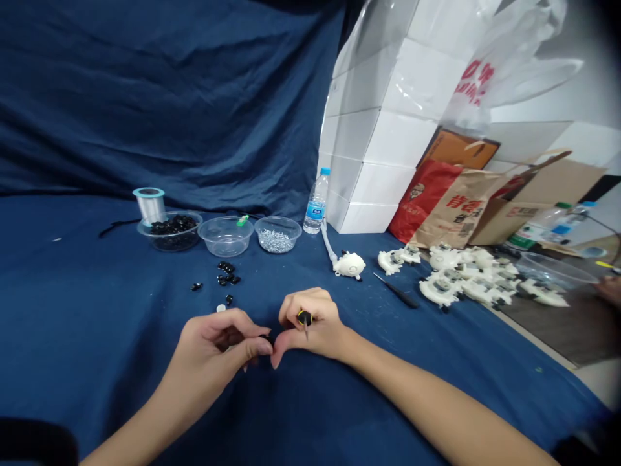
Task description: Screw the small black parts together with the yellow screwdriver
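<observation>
The right hand (310,327) is clenching a stubby screwdriver (305,318) around its small, stiff handle, while the left hand (213,343) is pinching a tiny, light, slippery-looking black piece (266,338) between its fingertips, near the middle of the surface (97,362).

At the upper right of the frame, a stack of white boxes (383,123) stands just beside a water bottle (316,204). A red bag (422,200), a paper bag (458,210) and a cardboard box (543,200) sit farther right. A dark blue cloth (165,97) hangs across the upper left.
</observation>
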`<state>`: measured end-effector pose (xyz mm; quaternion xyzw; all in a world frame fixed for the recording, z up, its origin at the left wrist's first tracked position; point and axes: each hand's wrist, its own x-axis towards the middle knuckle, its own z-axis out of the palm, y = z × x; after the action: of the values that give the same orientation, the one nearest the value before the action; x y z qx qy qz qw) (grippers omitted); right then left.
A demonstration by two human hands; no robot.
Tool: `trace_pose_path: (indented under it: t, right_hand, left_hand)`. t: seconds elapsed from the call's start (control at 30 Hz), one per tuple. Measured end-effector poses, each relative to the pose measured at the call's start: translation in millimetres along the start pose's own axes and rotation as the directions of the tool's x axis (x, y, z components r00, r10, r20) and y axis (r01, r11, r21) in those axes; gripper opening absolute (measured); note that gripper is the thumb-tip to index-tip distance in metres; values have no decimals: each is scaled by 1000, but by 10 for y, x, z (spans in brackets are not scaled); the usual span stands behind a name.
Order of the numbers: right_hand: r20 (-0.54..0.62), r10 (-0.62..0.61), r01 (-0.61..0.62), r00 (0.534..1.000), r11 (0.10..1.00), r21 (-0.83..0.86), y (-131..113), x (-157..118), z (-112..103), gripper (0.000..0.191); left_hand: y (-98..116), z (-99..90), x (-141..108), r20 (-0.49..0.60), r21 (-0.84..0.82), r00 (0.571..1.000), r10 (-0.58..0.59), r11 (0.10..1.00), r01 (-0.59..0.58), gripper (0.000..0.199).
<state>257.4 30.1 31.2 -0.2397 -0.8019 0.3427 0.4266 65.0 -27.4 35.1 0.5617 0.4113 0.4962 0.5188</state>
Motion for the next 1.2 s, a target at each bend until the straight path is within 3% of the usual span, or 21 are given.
trace_pose_path:
  t: [0.2, 0.33, 0.47, 0.6, 0.73, 0.87, 1.03, 1.2]
  right_hand:
    - [174, -37, 52, 984, 995, -87, -69, 51, -160, 57]
    - [132, 30, -26, 991, 999, -32, -127, 64, -119, 56]
    - [-23, 196, -188, 980, 964, 189, -97, 56, 73, 68]
    - [140, 379, -400, 915, 799, 448, -73, 41, 223, 68]
    - [278, 435, -510, 857, 637, 578, -81, 32, 230, 64]
    - [332, 431, -538, 839, 568, 623, -97, 46, 217, 62]
    - [286, 424, -504, 859, 608, 614, -104, 47, 272, 62]
    - [104, 373, -374, 922, 790, 486, -114, 25, 245, 58]
  left_hand:
    - [59, 13, 23, 203, 89, 960, -193, 980, 178, 11]
    - [91, -25, 24, 198, 118, 963, -181, 980, 160, 9]
    - [111, -96, 48, 55, 75, 997, -48, 996, 44, 10]
    - [70, -103, 51, -35, 27, 986, 162, 987, -161, 8]
    - [24, -61, 0, -91, 108, 905, 415, 908, -405, 17]
    - [10, -57, -59, -145, 330, 821, 552, 810, -486, 20]
    - [14, -65, -71, -84, 375, 792, 605, 755, -538, 19]
    - [33, -60, -39, -88, 226, 858, 506, 849, -478, 22]
